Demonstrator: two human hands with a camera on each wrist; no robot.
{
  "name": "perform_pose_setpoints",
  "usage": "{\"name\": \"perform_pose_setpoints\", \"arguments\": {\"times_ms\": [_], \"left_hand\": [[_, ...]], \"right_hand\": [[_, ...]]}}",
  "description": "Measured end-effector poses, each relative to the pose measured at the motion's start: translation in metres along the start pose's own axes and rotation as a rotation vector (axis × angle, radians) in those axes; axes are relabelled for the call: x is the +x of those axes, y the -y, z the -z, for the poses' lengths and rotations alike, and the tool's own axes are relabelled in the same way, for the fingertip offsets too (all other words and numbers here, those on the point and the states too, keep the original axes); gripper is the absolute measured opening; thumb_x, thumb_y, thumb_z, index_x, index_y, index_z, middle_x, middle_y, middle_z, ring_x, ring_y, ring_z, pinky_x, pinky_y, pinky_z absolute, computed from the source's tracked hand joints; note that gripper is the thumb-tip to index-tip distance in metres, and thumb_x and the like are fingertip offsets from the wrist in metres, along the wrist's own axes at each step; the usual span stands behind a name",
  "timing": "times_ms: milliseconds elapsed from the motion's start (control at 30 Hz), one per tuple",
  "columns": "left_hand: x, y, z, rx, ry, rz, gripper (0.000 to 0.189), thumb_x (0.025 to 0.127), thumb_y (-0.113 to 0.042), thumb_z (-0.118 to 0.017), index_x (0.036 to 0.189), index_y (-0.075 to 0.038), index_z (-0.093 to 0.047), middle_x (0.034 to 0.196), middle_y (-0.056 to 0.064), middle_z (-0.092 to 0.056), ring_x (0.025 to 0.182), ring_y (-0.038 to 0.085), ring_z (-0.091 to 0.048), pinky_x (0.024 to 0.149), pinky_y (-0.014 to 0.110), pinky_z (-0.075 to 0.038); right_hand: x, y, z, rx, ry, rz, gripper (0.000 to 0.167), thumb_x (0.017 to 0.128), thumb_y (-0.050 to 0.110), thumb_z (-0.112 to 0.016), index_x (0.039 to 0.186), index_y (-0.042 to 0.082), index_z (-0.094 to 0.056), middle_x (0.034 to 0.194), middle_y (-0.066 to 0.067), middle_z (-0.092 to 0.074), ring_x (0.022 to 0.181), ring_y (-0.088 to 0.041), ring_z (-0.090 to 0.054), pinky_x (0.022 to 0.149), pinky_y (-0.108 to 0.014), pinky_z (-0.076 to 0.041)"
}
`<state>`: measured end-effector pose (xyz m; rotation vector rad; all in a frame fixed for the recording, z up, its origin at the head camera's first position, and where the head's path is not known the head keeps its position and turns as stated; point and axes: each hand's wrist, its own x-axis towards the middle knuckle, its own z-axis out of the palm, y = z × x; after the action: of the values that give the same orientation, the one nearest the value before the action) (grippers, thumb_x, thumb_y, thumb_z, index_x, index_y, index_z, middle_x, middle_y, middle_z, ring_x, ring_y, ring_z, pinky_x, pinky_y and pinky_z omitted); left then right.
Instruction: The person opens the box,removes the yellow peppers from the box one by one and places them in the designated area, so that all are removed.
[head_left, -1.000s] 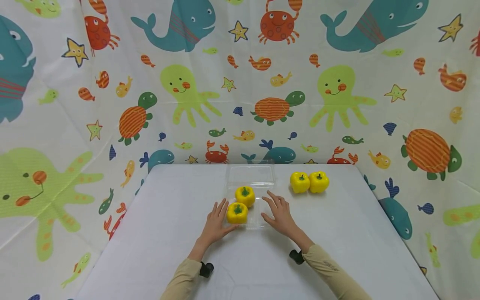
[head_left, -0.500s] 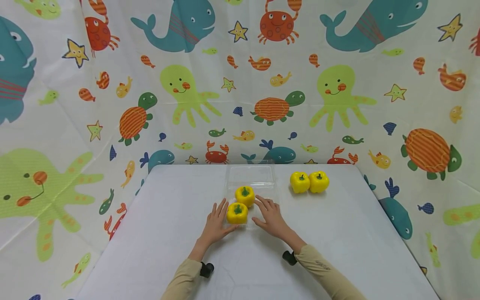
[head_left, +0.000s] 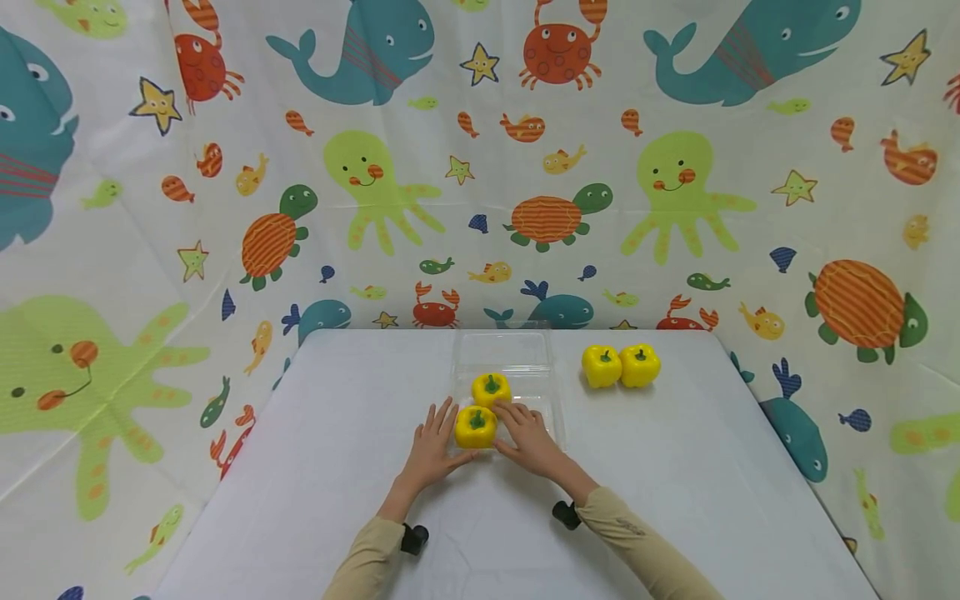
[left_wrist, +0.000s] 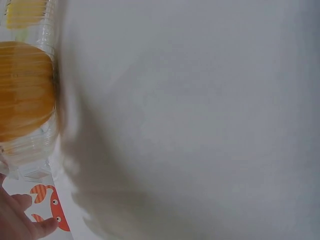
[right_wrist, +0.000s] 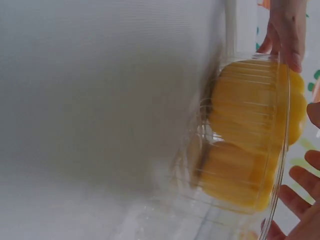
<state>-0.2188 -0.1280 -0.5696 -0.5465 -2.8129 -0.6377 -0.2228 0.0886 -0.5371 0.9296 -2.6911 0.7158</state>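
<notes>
Two yellow bell peppers, a front pepper and a back pepper, sit in the left part of a clear plastic clamshell container, its lid laid back behind. My left hand rests by the container's left front corner, fingers straight along the left side and thumb at the front edge. My right hand is over the container, spread fingers and thumb just right of the front pepper. In the right wrist view its fingers look relaxed. Whether they touch the pepper I cannot tell.
Two more yellow bell peppers, one beside another, stand at the back right of the white table. A curtain printed with sea animals hangs behind and at both sides.
My right hand has moved left across the container, from its right side to the front pepper. The left hand and all the peppers have kept their places.
</notes>
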Motion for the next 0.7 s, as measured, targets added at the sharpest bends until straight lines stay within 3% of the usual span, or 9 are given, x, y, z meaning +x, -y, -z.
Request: {"name": "perform_pose_setpoints", "arguments": {"times_ms": [700], "left_hand": [[0.0, -0.001, 0.003, 0.023, 0.003, 0.004, 0.094, 0.07, -0.059, -0.062, 0.14, -0.007, -0.027, 0.148, 0.009, -0.023, 0.132, 0.043, -0.022, 0.091, 0.065, -0.03]], "right_hand": [[0.015, 0.012, -0.007, -0.067, 0.06, -0.026, 0.055, 0.086, 0.036, -0.056, 0.132, 0.012, -0.039, 0.139, -0.008, -0.039, 0.119, -0.029, -0.04, 0.09, -0.049, -0.034]]}}
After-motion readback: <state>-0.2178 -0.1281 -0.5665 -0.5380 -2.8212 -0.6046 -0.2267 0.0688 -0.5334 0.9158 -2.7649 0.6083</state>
